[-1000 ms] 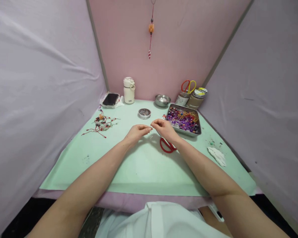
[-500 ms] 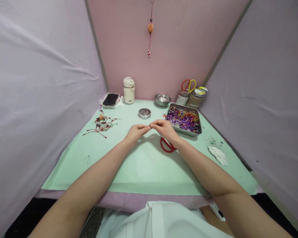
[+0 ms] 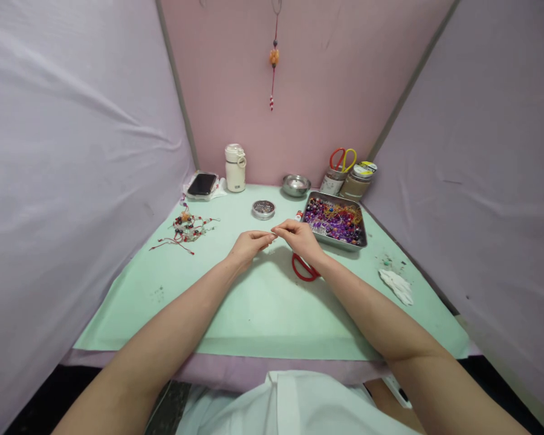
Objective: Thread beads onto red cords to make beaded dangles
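Observation:
Over the middle of the green mat, my left hand and my right hand meet at the fingertips. Both are closed in a pinch, and whatever small thing sits between them is too tiny to make out. Red-handled scissors lie partly under my right wrist. Beyond my right hand is a metal tray holding purple beads and tangled golden thread. A small round dish of tiny bits stands behind my fingertips.
Beaded red-cord strands lie at the left. Along the back stand a phone, a cream bottle, a steel bowl and jars. A white cloth is at right; a beaded pendant hangs on the pink wall.
My fingertips came together half a second ago and stay close, with only slight finger movement. The whole view has shifted slightly; the objects on the mat keep their places.

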`<action>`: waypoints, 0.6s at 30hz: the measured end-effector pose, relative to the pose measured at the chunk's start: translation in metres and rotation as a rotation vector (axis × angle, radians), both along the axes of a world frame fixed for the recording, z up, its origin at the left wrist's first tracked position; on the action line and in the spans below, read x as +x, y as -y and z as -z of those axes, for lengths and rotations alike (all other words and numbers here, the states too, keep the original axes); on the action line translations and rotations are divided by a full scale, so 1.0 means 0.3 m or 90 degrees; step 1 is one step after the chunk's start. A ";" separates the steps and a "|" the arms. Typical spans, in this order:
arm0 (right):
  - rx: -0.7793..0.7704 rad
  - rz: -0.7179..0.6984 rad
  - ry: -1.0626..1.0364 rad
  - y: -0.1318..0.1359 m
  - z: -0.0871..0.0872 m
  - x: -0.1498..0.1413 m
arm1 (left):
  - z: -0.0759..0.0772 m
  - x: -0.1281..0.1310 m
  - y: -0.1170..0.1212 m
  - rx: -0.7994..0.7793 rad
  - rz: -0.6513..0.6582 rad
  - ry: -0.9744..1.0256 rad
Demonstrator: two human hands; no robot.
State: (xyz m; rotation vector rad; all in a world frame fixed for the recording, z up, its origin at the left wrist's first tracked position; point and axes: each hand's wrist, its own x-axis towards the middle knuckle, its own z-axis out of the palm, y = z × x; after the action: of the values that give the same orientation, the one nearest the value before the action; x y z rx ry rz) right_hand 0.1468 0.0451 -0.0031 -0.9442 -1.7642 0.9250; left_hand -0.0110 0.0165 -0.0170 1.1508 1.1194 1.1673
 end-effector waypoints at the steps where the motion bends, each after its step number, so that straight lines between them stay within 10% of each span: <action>1: 0.013 0.002 0.005 -0.001 0.002 0.000 | 0.003 -0.001 -0.002 -0.001 -0.003 0.002; 18: -0.181 0.002 -0.185 0.007 0.024 -0.033 | 0.019 0.000 -0.014 0.011 -0.027 0.026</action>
State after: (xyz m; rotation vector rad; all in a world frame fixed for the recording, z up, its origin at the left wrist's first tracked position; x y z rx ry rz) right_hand 0.1369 0.0429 -0.0102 -0.9349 -1.4099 1.2674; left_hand -0.0108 0.0206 -0.0227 1.1167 1.1094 1.2301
